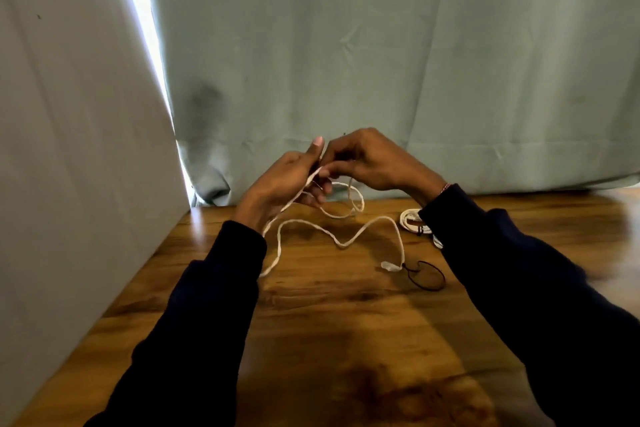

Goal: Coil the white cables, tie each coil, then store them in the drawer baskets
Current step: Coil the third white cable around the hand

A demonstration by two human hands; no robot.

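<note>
A matte grey-green curtain (381, 45) hangs behind both hands, above a glossy woodgrain tabletop (346, 322). The left hand (277, 180) and right hand (374, 163), raised and meeting fingertip to fingertip, pinch a slack white cable (346, 243) looping beneath them. Under the right wrist lies a tied coil (410, 220); nearer, a thin black loop (427, 274).

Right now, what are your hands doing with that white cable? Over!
Left hand and right hand both gripping white cable, raised. Most still loose on table. Tied coil under right sleeve. Nothing blocking.
</note>
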